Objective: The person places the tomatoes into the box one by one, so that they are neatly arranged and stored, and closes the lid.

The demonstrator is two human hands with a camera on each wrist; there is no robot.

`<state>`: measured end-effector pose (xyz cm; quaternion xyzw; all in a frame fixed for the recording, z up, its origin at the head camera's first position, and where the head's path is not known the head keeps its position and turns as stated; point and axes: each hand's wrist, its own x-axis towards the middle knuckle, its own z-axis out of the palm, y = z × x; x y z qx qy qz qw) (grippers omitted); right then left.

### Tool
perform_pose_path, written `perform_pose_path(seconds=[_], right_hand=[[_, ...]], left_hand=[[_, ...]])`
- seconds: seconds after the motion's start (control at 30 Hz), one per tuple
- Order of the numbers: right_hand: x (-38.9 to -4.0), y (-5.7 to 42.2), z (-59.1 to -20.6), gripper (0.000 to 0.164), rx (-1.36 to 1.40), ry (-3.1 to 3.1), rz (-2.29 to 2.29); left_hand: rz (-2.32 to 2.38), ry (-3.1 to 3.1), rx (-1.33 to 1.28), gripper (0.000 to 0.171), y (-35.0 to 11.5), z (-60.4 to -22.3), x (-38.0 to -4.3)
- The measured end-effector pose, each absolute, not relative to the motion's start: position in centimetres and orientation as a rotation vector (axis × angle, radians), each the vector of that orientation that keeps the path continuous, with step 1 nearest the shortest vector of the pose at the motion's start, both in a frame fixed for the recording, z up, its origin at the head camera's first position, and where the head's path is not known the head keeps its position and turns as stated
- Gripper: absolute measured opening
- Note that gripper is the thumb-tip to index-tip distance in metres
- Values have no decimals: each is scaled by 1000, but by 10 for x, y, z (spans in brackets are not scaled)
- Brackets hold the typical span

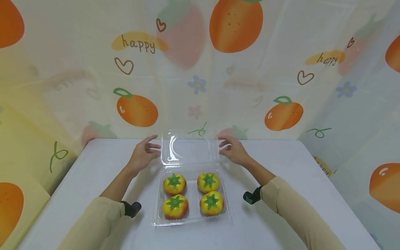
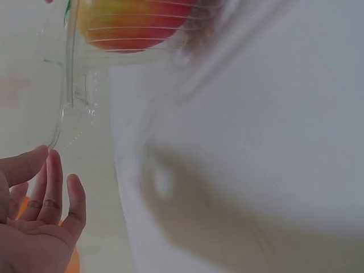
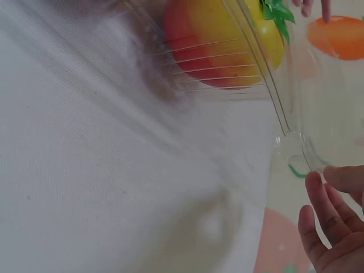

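A clear plastic clamshell box (image 1: 192,221) lies on the table with its hinged lid (image 1: 190,151) raised at the far side. In its two compartments sit several yellow-red fruits (image 1: 175,207), like persimmons, with green star-shaped caps. My left hand (image 1: 143,157) pinches the lid's left edge between thumb and forefinger, its other fingers spread, as the left wrist view shows. On the opposite side, my right hand (image 1: 235,151) pinches the right edge with thumb and fingertip. Through the ribbed box wall, one fruit (image 3: 216,45) shows in the right wrist view.
The white-covered table (image 1: 93,163) carries the box near its middle. Behind it hangs a cream cloth (image 1: 215,93) printed with oranges, hearts and words, and more of it hangs at both sides. Dark wrist mounts (image 1: 132,209) stick out from both beige sleeves (image 1: 290,205).
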<state>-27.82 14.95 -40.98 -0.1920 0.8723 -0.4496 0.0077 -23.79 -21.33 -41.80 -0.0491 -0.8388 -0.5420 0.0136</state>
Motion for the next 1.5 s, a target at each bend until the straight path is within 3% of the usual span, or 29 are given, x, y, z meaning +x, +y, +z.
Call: perform_pose_path(seconds=[0.27, 0.57, 1.03, 1.5], right_hand=[[-272, 151, -404, 61, -582, 2642, -1621], [-262, 161, -392, 26, -707, 2635, -1574], [-236, 172, -387, 16, -971, 2764, -1367], [-201, 186, -396, 16, -1082, 2729, -1282]], left_hand=[[-1742, -2571, -110, 68, -211, -412, -236], [-1706, -2519, -233, 39, -209, -402, -229], [-1660, -2452, -520, 13, -211, -399, -210], [-1557, -2525, -648, 15, -228, -409, -179]])
